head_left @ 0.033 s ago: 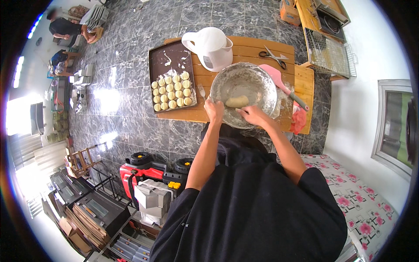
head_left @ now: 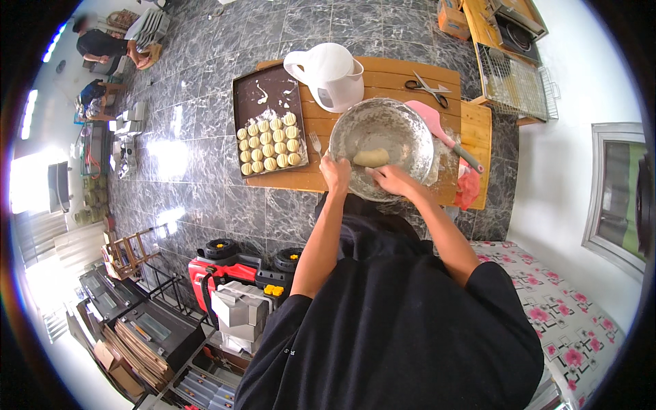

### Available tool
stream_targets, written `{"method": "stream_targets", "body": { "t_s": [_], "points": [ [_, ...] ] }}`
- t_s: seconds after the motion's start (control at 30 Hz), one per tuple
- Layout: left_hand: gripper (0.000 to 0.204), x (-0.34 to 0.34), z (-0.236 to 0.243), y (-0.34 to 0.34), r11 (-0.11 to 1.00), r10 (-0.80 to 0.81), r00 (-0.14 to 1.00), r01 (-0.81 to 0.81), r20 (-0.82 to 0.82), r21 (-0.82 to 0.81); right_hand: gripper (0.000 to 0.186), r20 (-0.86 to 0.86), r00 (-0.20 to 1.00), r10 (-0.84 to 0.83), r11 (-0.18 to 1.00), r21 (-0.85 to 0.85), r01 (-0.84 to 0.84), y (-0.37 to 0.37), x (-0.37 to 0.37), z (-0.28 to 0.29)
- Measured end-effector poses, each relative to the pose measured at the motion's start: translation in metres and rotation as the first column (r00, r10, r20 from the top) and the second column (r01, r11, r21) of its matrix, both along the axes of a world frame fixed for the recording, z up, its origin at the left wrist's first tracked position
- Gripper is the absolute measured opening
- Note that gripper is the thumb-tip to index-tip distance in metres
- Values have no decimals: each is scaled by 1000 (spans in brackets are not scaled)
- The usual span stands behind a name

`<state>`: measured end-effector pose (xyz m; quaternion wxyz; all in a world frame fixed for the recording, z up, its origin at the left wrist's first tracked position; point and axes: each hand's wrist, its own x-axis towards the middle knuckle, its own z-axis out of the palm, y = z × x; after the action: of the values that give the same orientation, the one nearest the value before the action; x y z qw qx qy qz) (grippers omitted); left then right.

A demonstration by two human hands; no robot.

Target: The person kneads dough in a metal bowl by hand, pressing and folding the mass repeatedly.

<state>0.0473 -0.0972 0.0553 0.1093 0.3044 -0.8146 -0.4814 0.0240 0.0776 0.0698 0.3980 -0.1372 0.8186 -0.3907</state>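
A floury metal bowl sits on the brown table with a pale lump of dough inside it. With fingers curled over the bowl's left rim, my left hand is closed on it. My right hand reaches over the near rim, its fingers bent in and its fingertips at the dough's lower edge; they look closed on it, partly hidden by the hand itself. Left of the bowl lies a fork. Beside that, a dark baking tray bears rows of round, ridged dough balls.
A white electric kettle stands behind the bowl. Scissors, a pink spatula and a red plastic bag lie to the right. A red and black machine is on the floor; another person sits far left.
My right hand has shifted slightly left along the dough's near edge, its fingertips now further under it. My left hand keeps its place on the bowl's rim.
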Motion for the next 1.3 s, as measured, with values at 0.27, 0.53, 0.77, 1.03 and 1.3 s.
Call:
{"method": "stream_targets", "body": {
  "t_s": [0.27,0.53,0.77,1.03,1.3],
  "points": [
    [36,-1,-10,-1,974,108,993,-98,38,-204,46,-131,952,-278,955,-141,260,-54,-39,-91],
    [38,-3,-1,-5,997,10,1000,-11,15,71,39,-545,648,-532,839,-232,493,-57,-78,-46],
    [40,-6,12,5,999,7,999,-9,47,44,50,-897,421,134,964,217,156,-30,-29,-62],
    [38,-4,9,1,995,-6,998,-1,65,102,47,-460,872,-168,986,-82,146,-12,0,-33],
    [39,-1,7,2,997,-3,999,0,41,81,48,-465,878,-115,975,116,189,2,-11,-45]
  ]
}}
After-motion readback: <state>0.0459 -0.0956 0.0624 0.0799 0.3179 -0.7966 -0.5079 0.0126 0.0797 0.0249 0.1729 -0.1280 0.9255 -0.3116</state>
